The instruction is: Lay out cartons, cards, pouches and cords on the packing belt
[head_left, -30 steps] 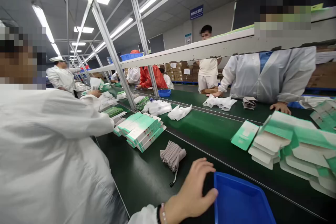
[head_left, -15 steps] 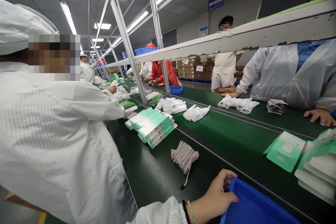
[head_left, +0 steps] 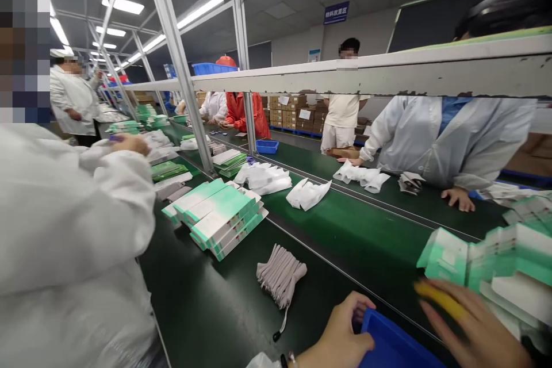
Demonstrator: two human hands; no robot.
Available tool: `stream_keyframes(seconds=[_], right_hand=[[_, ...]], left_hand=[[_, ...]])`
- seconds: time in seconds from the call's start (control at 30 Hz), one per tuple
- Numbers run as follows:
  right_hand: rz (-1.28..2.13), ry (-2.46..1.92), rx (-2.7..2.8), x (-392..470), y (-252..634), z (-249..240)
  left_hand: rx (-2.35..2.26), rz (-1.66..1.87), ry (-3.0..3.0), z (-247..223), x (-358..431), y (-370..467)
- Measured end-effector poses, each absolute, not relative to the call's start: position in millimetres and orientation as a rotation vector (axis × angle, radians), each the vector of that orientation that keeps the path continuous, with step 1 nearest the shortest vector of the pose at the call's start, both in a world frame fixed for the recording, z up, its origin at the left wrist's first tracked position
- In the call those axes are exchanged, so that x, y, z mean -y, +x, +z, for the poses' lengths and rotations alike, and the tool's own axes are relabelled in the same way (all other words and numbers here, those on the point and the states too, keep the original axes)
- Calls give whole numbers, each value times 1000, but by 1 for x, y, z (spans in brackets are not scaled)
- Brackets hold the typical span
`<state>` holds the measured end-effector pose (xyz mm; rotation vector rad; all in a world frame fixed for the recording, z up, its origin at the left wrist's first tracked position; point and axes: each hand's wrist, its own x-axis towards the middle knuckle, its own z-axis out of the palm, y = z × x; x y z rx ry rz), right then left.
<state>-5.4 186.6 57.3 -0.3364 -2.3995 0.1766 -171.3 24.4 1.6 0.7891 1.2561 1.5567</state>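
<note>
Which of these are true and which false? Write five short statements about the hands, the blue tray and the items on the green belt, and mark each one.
1. The left hand grips the rim of the blue tray. True.
2. The right hand wears a yellow cover on one finger. True.
3. The grey bundle lies inside the blue tray. False: it lies on the green belt, left of the tray.
4. The right hand is closed around the grey bundle. False: it is open, reaching beside the green and white boxes on the right.
5. A stack of green and white cartons lies on the belt beyond the grey bundle. True.
</note>
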Motion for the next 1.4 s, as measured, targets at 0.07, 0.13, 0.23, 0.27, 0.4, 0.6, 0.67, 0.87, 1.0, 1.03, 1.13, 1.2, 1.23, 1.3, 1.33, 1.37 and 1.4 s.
stream_keyframes(seconds=[0.07,0.13,0.23,0.27,0.4,0.6,0.67,0.87,1.0,1.03,1.13,1.2,1.23,1.3,1.33,1.37,1.4], right_hand=[[-79,-286,2529,-222,-67,70],[-472,-180,2742,-253,-138,76],[-550,-60,2843,-288,-233,73],[-556,-15,2866,-297,-259,69],[-526,266,2927,-316,-331,50],[-442,530,2902,-318,-379,30],[-409,573,2891,-318,-381,23],[-197,488,2838,-315,-359,-2],[65,173,2711,-312,-334,-5],[140,64,2655,-312,-327,-3],[368,-278,2439,-316,-300,10],[513,-489,2275,-322,-277,26],[581,-572,2195,-325,-262,36],[711,-687,2050,-328,-229,59],[774,-721,1991,-328,-209,72],[837,-745,1941,-325,-187,85],[902,-763,1902,-320,-163,98]], left_hand=[[-1303,1537,841,6,-25,-174],[-1377,1481,896,9,-24,-179],[-1502,1389,1041,5,-25,-187],[-1547,1364,1106,2,-26,-190],[-1640,1272,1277,-12,-31,-196],[-1688,1223,1259,-41,-42,-193],[-1707,1210,1276,-50,-47,-192],[-1700,1163,1289,-37,-47,-194],[-1688,1229,1303,-11,-34,-196],[-1691,1239,1308,-7,-32,-196],[-1685,1287,1316,1,-25,-195],[-1674,1334,1317,2,-23,-193],[-1671,1356,1318,3,-22,-193],[-1664,1384,1319,3,-21,-192],[-1657,1393,1317,4,-21,-192],[-1645,1398,1317,5,-22,-192],[-1631,1399,1319,5,-22,-192]])
